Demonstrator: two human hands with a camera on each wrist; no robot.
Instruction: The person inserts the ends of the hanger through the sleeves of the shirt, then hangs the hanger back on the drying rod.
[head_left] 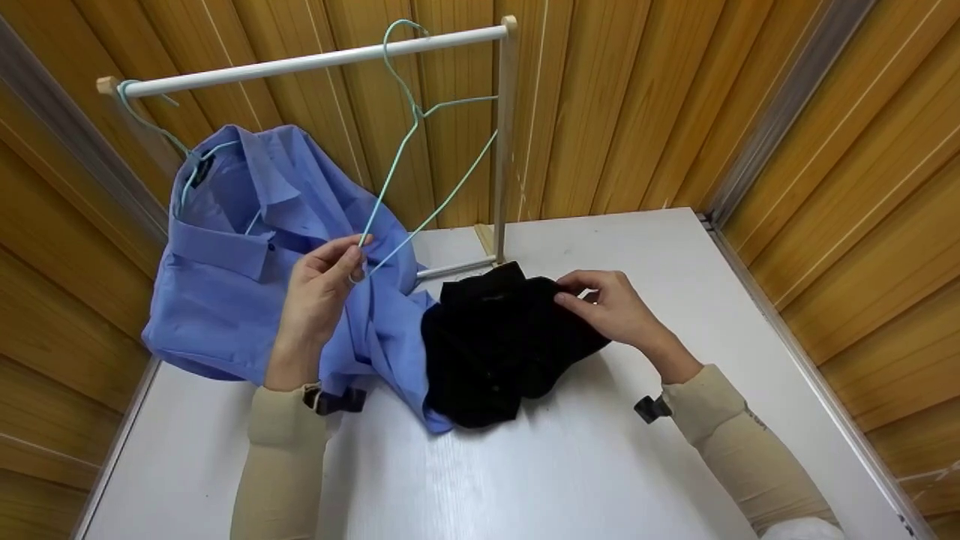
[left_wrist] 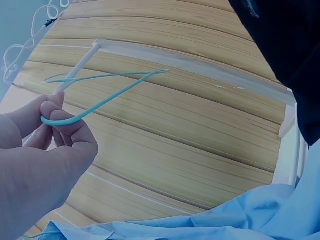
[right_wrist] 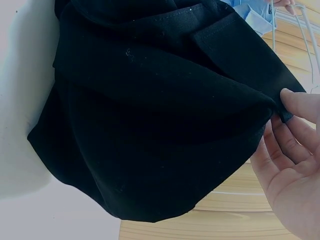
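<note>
My left hand (head_left: 319,289) pinches the lower left corner of a mint-green wire hanger (head_left: 391,169), whose hook loops over the rack's top bar. In the left wrist view, thumb and fingers close around the bent end of that hanger (left_wrist: 107,101). With my right hand (head_left: 611,307) I pinch the edge of a black garment (head_left: 487,345), held up at its right side; the right wrist view shows thumb and fingers on the fabric (right_wrist: 165,115). A blue collared shirt (head_left: 217,300) hangs on another green hanger (head_left: 139,112) at the left, partly behind my left hand.
The small rack has a white top bar (head_left: 315,64) and an upright (head_left: 505,150) at its right. It stands on a white table (head_left: 637,240) against wood-panelled walls (head_left: 600,97). The blue shirt's sleeve lies beside and partly under the black garment.
</note>
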